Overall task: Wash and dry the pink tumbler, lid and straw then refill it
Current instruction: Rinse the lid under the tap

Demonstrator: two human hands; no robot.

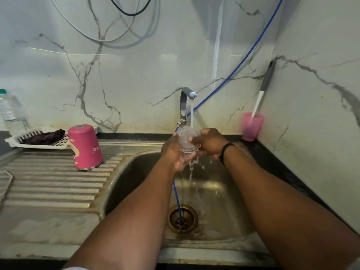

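Note:
The pink tumbler (pixel 85 147) stands upside down on the ribbed steel drainboard, left of the sink. Over the basin, both my hands hold the clear plastic lid (pixel 187 140) under the water running from the tap (pixel 186 103). My left hand (pixel 174 154) cups the lid from below and the left. My right hand (pixel 209 143) grips its right edge. Water streams off the lid into the sink (pixel 229 201). I cannot see the straw.
A white drying tray (pixel 17 138) with a dark cloth (pixel 43 137) sits at the back left beside a clear water bottle (pixel 11 112). A pink cup (pixel 251 126) holding a brush stands in the right corner. A blue hose (pixel 178 199) runs down into the drain.

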